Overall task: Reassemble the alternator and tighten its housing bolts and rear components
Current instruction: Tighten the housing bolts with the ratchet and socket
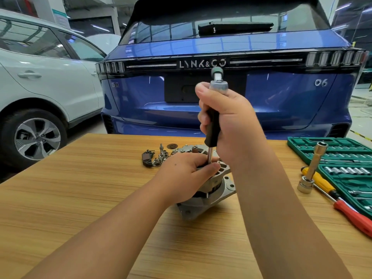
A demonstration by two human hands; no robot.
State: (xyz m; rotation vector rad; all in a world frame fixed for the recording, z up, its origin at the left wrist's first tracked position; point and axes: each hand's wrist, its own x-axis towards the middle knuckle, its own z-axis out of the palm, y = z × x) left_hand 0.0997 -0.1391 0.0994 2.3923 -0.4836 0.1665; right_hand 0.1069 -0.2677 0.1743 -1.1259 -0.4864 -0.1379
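The grey metal alternator (219, 188) stands on the wooden table (80, 188), a little right of centre. My left hand (185, 176) rests on top of its housing, fingers curled around the thin steel shaft of a driver tool (213, 129). My right hand (227, 119) grips the tool's black handle, held upright above the alternator. A silver ratchet head tops the handle. The tool's tip is hidden behind my left fingers. Loose rear parts (155, 156) lie just behind the alternator, among them a black piece, small bolts and a round cap.
A green socket set case (342, 156) lies open at the table's right edge. Beside it stand a long socket extension (312, 170) and lie a yellow and a red screwdriver (350, 212). A blue car (231, 97) and a white car (40, 81) are parked beyond the table.
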